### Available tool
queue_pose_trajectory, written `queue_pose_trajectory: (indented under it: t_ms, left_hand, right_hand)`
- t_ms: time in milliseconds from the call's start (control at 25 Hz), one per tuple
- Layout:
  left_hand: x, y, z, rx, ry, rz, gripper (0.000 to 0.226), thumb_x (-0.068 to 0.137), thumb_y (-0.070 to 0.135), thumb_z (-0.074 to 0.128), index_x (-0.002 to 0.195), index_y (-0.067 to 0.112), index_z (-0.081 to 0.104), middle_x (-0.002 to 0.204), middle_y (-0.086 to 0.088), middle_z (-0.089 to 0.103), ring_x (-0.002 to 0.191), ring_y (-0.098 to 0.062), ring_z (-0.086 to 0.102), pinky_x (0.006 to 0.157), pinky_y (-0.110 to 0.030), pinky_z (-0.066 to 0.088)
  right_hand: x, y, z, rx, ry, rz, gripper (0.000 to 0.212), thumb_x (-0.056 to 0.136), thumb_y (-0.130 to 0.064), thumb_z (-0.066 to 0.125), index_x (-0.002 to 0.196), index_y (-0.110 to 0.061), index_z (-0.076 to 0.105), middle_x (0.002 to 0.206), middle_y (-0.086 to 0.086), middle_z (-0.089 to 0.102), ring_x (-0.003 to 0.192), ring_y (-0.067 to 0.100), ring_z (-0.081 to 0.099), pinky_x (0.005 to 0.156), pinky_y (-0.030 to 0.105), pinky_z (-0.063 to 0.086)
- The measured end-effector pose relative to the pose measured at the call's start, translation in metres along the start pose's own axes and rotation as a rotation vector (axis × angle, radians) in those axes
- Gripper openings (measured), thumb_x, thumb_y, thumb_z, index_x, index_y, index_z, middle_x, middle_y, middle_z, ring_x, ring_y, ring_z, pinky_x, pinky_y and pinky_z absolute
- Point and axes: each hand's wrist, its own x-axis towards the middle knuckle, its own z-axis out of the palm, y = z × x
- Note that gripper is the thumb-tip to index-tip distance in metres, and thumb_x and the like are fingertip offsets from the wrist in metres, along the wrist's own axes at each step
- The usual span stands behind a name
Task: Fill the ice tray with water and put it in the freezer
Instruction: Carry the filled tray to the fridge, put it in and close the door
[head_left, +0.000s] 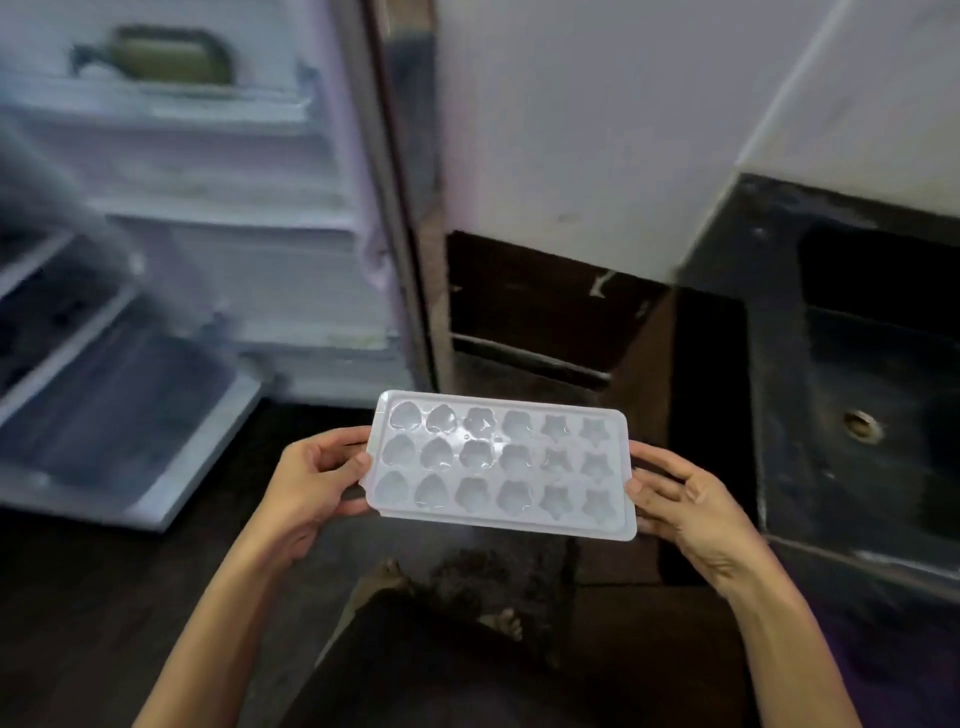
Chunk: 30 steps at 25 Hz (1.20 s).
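Seen from the head camera, we held the ice tray (501, 465) level in front of us, above the dark floor (93, 597) and our bare feet. Our left hand (311, 478) gripped the tray's left short edge, thumb on the rim and fingers curled beneath. Our right hand (685, 501) gripped the right short edge the same way, fingertips pinched on the lip. The tray was white plastic with three rows of shaped cups, hearts and flowers to the left and stars to the right. We could not tell whether the cups held water; they looked pale and showed no clear surface.

To our left stood the open fridge (171, 291), its door shelves and drawers blurred. A dark stone sink (872, 405) sat to our right, well apart from the tray.

We judged the tray light and thin, likely to flex if held by one end, so a hold at both short edges suited it. Once filled it would be heavier and quick to spill, and the smooth rim could turn slippery when wet. We thought it best kept flat, carried slowly, with fingers under the lip rather than over the cups.
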Motion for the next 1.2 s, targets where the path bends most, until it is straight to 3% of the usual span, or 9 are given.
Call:
queue_pose_trajectory:
  t_ms: [280,360,480,560,680,760,800,1080,1200]
  left_hand:
    - [-0.015,-0.034,-0.126,-0.212,0.395,-0.091,0.023,0.090,-0.002,0.053,0.105,0.012,0.066,0.085,-0.005,0.069,0.074,-0.013,0.066,0.052,-0.024,0.056]
    - [-0.015,-0.041,-0.159,-0.266,0.478,-0.110,0.023,0.090,-0.002,0.054,0.105,0.011,0.065,0.087,-0.006,0.069,0.076,-0.014,0.065,0.052,-0.025,0.057]
    - [-0.011,-0.044,-0.211,-0.326,0.600,-0.122,0.022,0.090,-0.001,0.054,0.105,0.012,0.065,0.091,-0.008,0.068,0.082,-0.017,0.065,0.053,-0.025,0.058]
    - [-0.009,-0.044,-0.244,-0.349,0.675,-0.123,0.022,0.090,0.000,0.054,0.102,0.014,0.066,0.091,-0.006,0.068,0.081,-0.016,0.066,0.052,-0.025,0.058]
    - [-0.006,-0.040,-0.292,-0.379,0.764,-0.120,0.022,0.090,0.001,0.055,0.096,0.018,0.066,0.089,-0.004,0.068,0.074,-0.010,0.067,0.051,-0.024,0.057]
    - [-0.001,-0.035,-0.321,-0.386,0.824,-0.125,0.021,0.090,0.001,0.055,0.099,0.017,0.066,0.089,-0.004,0.067,0.078,-0.012,0.066,0.050,-0.023,0.056]
    - [0.002,-0.031,-0.333,-0.394,0.853,-0.127,0.021,0.090,0.001,0.055,0.101,0.016,0.066,0.089,-0.004,0.067,0.080,-0.013,0.065,0.051,-0.023,0.057]
    - [0.053,0.012,-0.411,-0.488,1.024,-0.073,0.022,0.089,0.002,0.056,0.105,0.015,0.065,0.093,-0.004,0.068,0.086,-0.015,0.065,0.052,-0.024,0.057]
    - [0.079,0.042,-0.442,-0.529,1.095,-0.024,0.026,0.089,0.001,0.055,0.113,0.008,0.063,0.098,-0.007,0.067,0.087,-0.016,0.064,0.053,-0.024,0.057]
  right_hand:
    - [0.080,-0.033,0.144,-0.208,-0.407,0.047,0.034,0.085,0.000,0.061,0.109,-0.024,0.061,0.088,0.002,0.076,0.079,0.015,0.073,0.057,0.022,0.057]
    - [0.097,-0.041,0.191,-0.223,-0.496,0.047,0.036,0.078,-0.007,0.071,0.109,-0.023,0.061,0.087,0.003,0.076,0.078,0.015,0.073,0.057,0.023,0.057]
    - [0.122,-0.052,0.264,-0.280,-0.637,0.048,0.085,0.034,-0.047,0.093,0.110,-0.023,0.062,0.092,0.006,0.076,0.083,0.018,0.073,0.058,0.023,0.057]
    - [0.139,-0.054,0.310,-0.294,-0.694,0.036,0.097,0.022,-0.053,0.092,0.109,-0.024,0.063,0.093,0.005,0.076,0.083,0.018,0.073,0.059,0.023,0.057]
    - [0.157,-0.065,0.382,-0.329,-0.790,0.046,0.071,0.047,-0.037,0.091,0.110,-0.021,0.064,0.094,0.006,0.076,0.084,0.016,0.073,0.060,0.023,0.057]
    - [0.171,-0.075,0.427,-0.337,-0.818,0.067,0.039,0.075,-0.007,0.073,0.112,-0.017,0.063,0.093,0.005,0.075,0.079,0.013,0.073,0.059,0.023,0.058]
    - [0.178,-0.080,0.448,-0.356,-0.827,0.077,0.036,0.081,0.002,0.064,0.112,-0.015,0.062,0.091,0.004,0.074,0.077,0.013,0.073,0.059,0.023,0.058]
    - [0.248,-0.139,0.584,-0.417,-0.929,-0.015,0.035,0.086,0.006,0.058,0.118,-0.007,0.061,0.089,0.002,0.075,0.076,0.012,0.073,0.062,0.022,0.058]
    - [0.273,-0.171,0.640,-0.355,-1.003,-0.080,0.046,0.075,-0.009,0.073,0.118,-0.002,0.061,0.083,-0.001,0.076,0.076,0.009,0.072,0.062,0.019,0.057]
